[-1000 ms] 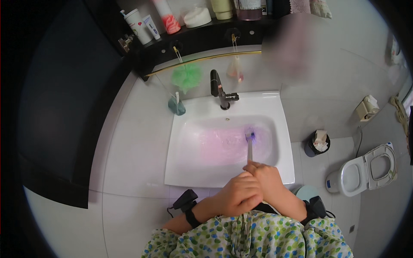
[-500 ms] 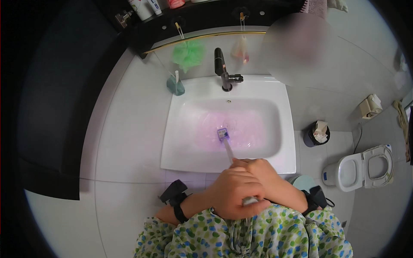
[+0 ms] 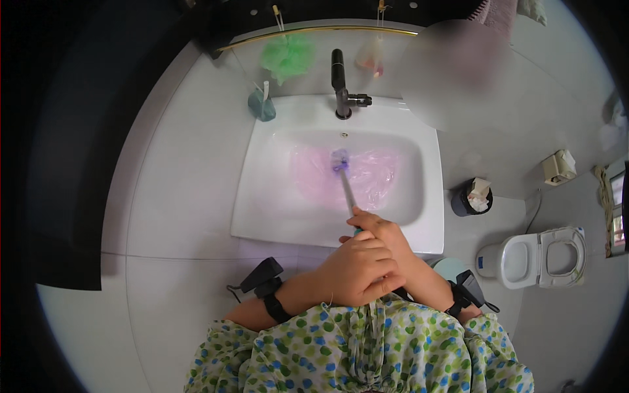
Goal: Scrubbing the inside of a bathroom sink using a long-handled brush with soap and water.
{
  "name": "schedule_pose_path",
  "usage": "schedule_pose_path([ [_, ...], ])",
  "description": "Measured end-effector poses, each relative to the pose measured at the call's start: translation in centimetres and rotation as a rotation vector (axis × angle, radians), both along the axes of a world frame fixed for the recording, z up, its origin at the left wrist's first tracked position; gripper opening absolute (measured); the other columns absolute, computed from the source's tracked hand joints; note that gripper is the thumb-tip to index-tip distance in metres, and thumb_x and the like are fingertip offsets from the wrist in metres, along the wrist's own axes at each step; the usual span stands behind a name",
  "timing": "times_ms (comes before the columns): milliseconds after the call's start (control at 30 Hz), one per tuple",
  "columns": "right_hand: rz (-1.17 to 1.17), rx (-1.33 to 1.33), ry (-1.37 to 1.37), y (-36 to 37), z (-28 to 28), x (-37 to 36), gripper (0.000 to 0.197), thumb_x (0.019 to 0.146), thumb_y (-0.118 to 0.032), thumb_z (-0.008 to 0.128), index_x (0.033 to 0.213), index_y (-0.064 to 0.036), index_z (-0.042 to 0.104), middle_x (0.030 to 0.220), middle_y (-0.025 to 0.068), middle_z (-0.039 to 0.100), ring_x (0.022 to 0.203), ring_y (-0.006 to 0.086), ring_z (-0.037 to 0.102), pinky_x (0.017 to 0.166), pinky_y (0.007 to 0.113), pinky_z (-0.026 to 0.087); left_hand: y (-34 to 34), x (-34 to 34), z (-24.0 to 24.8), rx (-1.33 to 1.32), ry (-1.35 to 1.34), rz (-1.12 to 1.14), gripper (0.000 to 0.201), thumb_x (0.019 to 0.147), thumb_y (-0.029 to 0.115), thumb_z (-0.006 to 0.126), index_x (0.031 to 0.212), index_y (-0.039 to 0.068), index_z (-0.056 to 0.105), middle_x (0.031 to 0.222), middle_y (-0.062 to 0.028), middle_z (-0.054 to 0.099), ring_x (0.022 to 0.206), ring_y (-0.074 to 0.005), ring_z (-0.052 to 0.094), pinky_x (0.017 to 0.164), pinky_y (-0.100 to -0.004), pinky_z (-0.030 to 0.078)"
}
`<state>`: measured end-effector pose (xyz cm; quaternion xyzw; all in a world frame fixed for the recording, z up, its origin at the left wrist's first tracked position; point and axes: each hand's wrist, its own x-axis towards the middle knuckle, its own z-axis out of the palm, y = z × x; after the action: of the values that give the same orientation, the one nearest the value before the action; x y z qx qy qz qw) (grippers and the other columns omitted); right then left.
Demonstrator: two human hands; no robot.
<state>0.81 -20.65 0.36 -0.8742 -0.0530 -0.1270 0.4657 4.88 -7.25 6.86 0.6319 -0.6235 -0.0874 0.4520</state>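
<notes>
Both my hands are closed around the grey handle (image 3: 348, 190) of a long-handled cleaning tool. Its small purple head (image 3: 339, 159) dips into pink-tinted water (image 3: 377, 178) in the white washbasin (image 3: 429, 226); I cannot tell whether it is a brush or a mini mop. My right hand (image 3: 386, 237) grips farther up toward the basin, at its front edge. Nearer my body, my left hand (image 3: 359, 270) wraps the handle's end and partly overlaps the right wrist. A bit of teal on the handle shows between the hands.
A black faucet (image 3: 342, 98) rises behind the basin. On the left of the rim stands a teal holder (image 3: 262, 106). A green bath puff (image 3: 288, 57) hangs from a gold rail (image 3: 321, 29). At right are a waste bin (image 3: 472, 198) and a toilet (image 3: 519, 261).
The tool's head has moved away from me, toward the faucet side of the basin. Both hands have gone forward with it, and the water is rippling at the right. The view has shifted a little.
</notes>
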Motion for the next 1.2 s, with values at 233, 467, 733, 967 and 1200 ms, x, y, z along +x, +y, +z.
schedule_pose_path([
  [233,0.184,-0.191,0.147,-0.4,5.6,-2.1,0.031,0.074,-0.026,0.065,0.098,-0.0056,0.065,0.106,0.016,0.068,0.085,0.0326,0.067,0.065,0.04,0.055,-0.1,-0.2,2.1,-0.22,0.004,-0.1,0.032,0.079,0.037,0.07,0.079,0.007,0.063,0.068,-0.0046,0.058,0.064,-0.0261,0.056,0.061,-0.0352,0.04],
  [467,-0.104,-0.168,0.075,-1.8,4.5,-2.6,0.034,0.075,-0.026,0.063,0.102,-0.0053,0.064,0.107,0.0162,0.068,0.084,0.0315,0.068,0.065,0.039,0.055,-2.4,-0.1,1.2,-0.362,0.143,-0.091,0.016,0.079,0.022,0.067,0.073,0.009,0.06,0.064,-0.0041,0.056,0.059,-0.0252,0.053,0.059,-0.0354,0.035],
  [733,0.153,-0.199,0.089,0.7,6.7,-2.7,0.027,0.078,-0.02,0.061,0.1,-0.0046,0.064,0.092,0.0148,0.069,0.069,0.0334,0.066,0.058,0.04,0.053,1.4,-0.6,4.9,-0.163,0.171,-0.168,0.02,0.079,0.015,0.062,0.062,0.008,0.055,0.051,-0.0057,0.048,0.049,-0.0264,0.047,0.056,-0.0363,0.034],
  [967,0.06,0.17,-0.125,2.9,-2.0,2.4,0.024,0.083,0.0,0.06,0.106,-0.0041,0.067,0.108,0.0152,0.066,0.097,0.0292,0.066,0.082,0.035,0.054,-0.3,1.7,-0.3,-0.213,-0.001,0.098,0.027,0.076,0.022,0.067,0.059,0.006,0.055,0.051,-0.0122,0.051,0.051,-0.032,0.051,0.052,-0.0416,0.039],
  [1200,-0.049,0.212,-0.199,3.2,-6.5,2.7,0.018,0.087,0.0,0.061,0.104,-0.0004,0.068,0.117,0.0222,0.064,0.113,0.0294,0.062,0.092,0.033,0.051,-1.4,0.7,-4.4,-0.06,-0.062,0.057,0.031,0.076,0.029,0.067,0.058,0.005,0.059,0.051,-0.0152,0.054,0.051,-0.0344,0.054,0.053,-0.0426,0.041],
])
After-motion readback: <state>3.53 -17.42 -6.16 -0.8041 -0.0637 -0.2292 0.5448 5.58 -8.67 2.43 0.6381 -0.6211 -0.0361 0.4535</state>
